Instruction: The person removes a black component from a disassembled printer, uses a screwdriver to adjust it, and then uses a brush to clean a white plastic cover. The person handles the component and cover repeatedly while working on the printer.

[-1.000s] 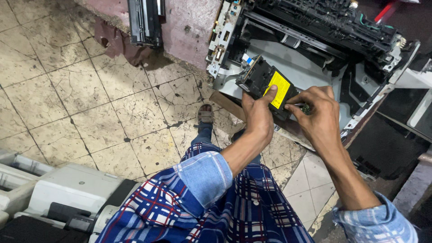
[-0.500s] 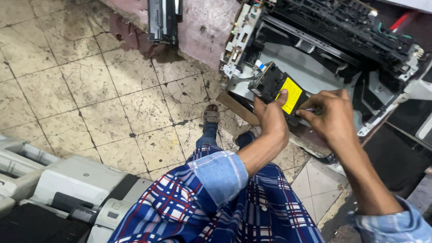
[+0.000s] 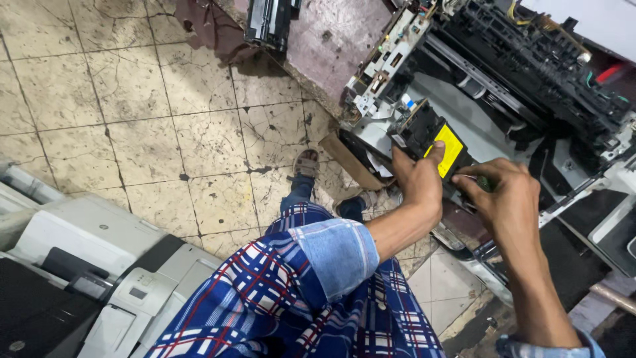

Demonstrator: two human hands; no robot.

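Cracked floor tiles (image 3: 165, 132) below us. Our left hand (image 3: 419, 182) grips a black module (image 3: 430, 136) with yellow label inside an opened printer (image 3: 503, 86); right hand (image 3: 507, 199), just beside, pinches a small tool (image 3: 478, 180).

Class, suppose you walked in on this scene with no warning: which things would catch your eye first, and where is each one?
The bright yellow label on a black module stands out first, inside the opened printer at upper right. The left hand rests against that module, and the right hand pinches something small beside it that cannot be made out. At lower left sit pale grey machines on the cracked, stained tile floor.
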